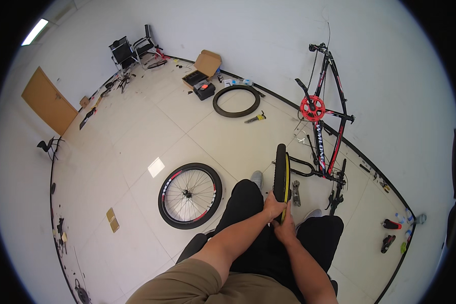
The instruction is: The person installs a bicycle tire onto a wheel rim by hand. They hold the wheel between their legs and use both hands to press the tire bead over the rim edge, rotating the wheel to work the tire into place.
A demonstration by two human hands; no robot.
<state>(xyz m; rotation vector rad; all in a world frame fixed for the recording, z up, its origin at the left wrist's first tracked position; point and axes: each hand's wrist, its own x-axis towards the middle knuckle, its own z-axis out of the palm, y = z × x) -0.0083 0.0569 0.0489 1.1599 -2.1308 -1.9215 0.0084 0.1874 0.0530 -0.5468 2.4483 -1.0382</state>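
The tyre [280, 169] stood nearly edge-on between the person's knees, its yellow band facing 3 o'clock. The left hand [274, 206] and right hand [285, 229] were closed around its 6 o'clock end, fingers holding it, though some were hidden. Just beside it, toward 4 o'clock, a grey tool [296, 193] lay on the floor [142, 218]. At 9 o'clock lay a spoked wheel [210, 178]; at 1 o'clock, the frame [318, 147] with its red chainring [305, 112]. Farther off, toward 11 o'clock, were a yellow-handled tool [259, 117] and a loose tyre [220, 109].
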